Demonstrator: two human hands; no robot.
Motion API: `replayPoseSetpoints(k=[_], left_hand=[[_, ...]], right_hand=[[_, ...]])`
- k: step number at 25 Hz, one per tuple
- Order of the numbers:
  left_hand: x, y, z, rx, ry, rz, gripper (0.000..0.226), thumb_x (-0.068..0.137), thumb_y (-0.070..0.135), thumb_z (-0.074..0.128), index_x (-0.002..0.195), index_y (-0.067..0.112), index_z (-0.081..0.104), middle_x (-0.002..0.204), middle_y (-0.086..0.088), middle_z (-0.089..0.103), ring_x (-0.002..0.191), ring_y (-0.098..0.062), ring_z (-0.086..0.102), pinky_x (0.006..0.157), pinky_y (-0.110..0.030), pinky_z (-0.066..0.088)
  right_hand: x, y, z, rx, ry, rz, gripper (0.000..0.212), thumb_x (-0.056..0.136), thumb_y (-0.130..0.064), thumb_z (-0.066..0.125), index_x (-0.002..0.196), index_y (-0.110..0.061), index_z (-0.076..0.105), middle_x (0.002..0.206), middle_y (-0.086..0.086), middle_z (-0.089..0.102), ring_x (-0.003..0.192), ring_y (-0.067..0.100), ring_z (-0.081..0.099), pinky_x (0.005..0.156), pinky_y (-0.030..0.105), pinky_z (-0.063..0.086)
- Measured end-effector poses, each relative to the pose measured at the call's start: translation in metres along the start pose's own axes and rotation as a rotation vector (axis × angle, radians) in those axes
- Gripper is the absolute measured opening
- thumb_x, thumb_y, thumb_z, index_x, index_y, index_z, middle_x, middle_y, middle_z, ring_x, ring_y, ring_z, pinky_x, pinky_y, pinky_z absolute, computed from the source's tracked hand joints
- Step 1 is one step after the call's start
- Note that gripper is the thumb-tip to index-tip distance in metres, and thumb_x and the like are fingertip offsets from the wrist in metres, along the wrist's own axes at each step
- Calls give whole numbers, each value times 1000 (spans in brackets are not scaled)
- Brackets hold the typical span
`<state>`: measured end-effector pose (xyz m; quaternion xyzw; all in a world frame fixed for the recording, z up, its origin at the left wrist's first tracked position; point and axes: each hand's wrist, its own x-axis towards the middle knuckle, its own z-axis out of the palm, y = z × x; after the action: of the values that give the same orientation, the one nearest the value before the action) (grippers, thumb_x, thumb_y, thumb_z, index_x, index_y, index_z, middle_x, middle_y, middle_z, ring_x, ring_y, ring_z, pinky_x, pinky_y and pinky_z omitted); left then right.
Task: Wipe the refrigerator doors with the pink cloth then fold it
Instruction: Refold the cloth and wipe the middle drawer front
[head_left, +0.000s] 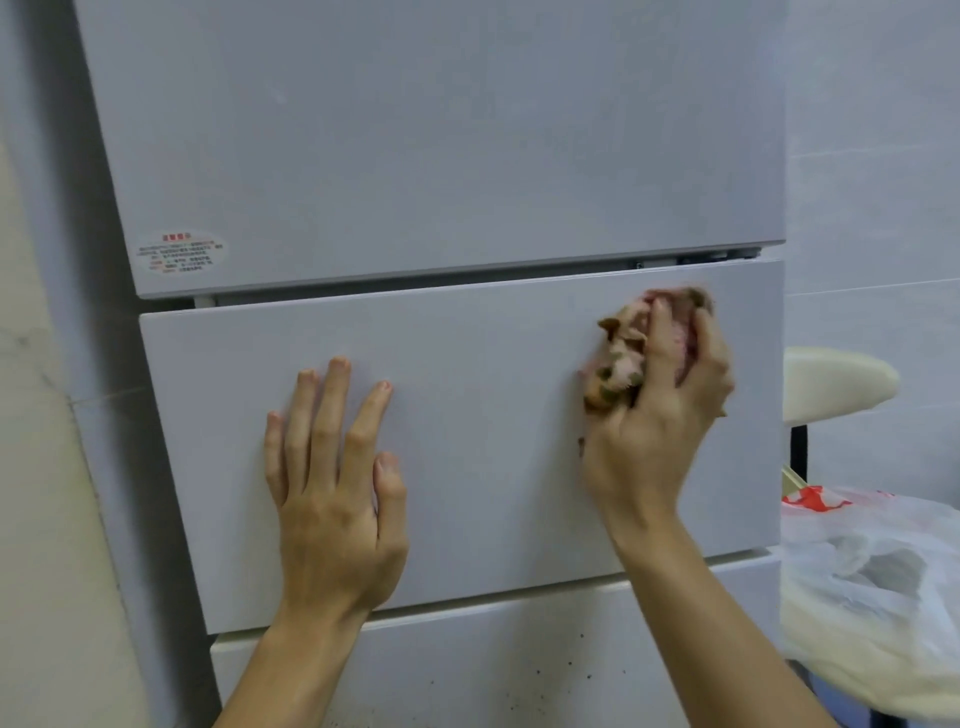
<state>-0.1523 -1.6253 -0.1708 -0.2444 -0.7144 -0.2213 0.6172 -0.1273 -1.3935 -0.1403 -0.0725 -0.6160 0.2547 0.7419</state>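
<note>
A white refrigerator fills the view, with an upper door, a middle drawer door and a lower door. My right hand grips a bunched pink cloth with brownish patches and presses it against the upper right part of the middle door; the hand looks motion-blurred. My left hand lies flat with straight fingers on the left half of the same door.
A sticker with red text sits low on the upper door's left. Right of the fridge stand a cream stool seat and a white plastic bag. A tiled wall is behind. Dark specks dot the lower door.
</note>
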Motion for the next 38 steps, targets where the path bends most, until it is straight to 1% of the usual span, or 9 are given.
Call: replayPoseSetpoints(k=[2, 5, 9, 12, 17, 24, 28, 36, 38], left_hand=[[0, -3, 2, -9, 15, 10, 55, 99, 20, 39, 153, 12, 50, 170, -11, 31, 160, -31, 21, 131, -53, 10], [-3, -5, 6, -40, 60, 9, 56, 100, 17, 37, 154, 6, 45, 168, -14, 33, 160, -31, 24, 131, -51, 11], [-5, -6, 4, -60, 63, -24, 57, 100, 16, 38, 155, 4, 44, 168, -15, 33, 160, -32, 23, 131, -50, 9], [-6, -8, 0, -33, 23, -11, 58, 99, 15, 42, 156, 9, 43, 171, -11, 28, 161, -28, 19, 132, -48, 7], [-8, -14, -3, -62, -16, 0, 58, 100, 15, 39, 158, 10, 41, 171, -9, 27, 162, -25, 16, 132, -46, 6], [-12, -21, -7, -93, 69, -40, 53, 106, 21, 29, 153, 4, 48, 168, -12, 34, 161, -27, 21, 131, -52, 9], [-20, -33, -7, 61, 50, -56, 54, 106, 24, 34, 158, 13, 42, 171, -10, 26, 161, -31, 16, 130, -56, 9], [-24, -34, -4, 131, 53, -68, 56, 104, 21, 44, 160, 19, 40, 173, -8, 24, 161, -30, 17, 131, -49, 7], [-25, -37, -4, 133, 58, -58, 55, 105, 21, 43, 160, 18, 40, 173, -8, 24, 161, -30, 18, 130, -51, 10]], right_hand=[[-15, -30, 14, 25, -82, -117, 58, 98, -11, 48, 155, -4, 46, 165, 26, 29, 154, 44, 29, 123, 60, 28], [-65, -50, 8, 20, -321, -336, 67, 94, -22, 52, 160, -13, 40, 172, 17, 18, 162, 33, 13, 130, 52, 17], [-108, -17, -17, -28, -519, -544, 62, 101, -25, 47, 162, -25, 37, 175, 6, 16, 162, 27, 17, 131, 45, 16], [-81, 3, -20, -16, -449, -505, 60, 102, -22, 50, 161, -24, 36, 174, 7, 20, 161, 27, 19, 131, 43, 17], [-27, -63, 21, 10, -234, -140, 66, 97, -13, 47, 162, -11, 36, 173, 17, 18, 162, 32, 10, 132, 46, 5], [-87, -67, 19, 39, -396, -489, 62, 100, -18, 60, 160, -16, 41, 171, 14, 24, 162, 28, 15, 131, 47, 16], [-126, -39, -4, -29, -537, -649, 59, 103, -19, 45, 161, -21, 38, 172, 9, 24, 161, 25, 19, 130, 44, 23], [-20, -87, 38, 12, -186, -235, 58, 103, -17, 44, 159, -6, 39, 170, 20, 26, 161, 34, 18, 132, 46, 11], [-29, -93, 42, 2, -171, -251, 57, 103, -16, 46, 159, -7, 40, 169, 20, 27, 161, 33, 19, 132, 47, 14]])
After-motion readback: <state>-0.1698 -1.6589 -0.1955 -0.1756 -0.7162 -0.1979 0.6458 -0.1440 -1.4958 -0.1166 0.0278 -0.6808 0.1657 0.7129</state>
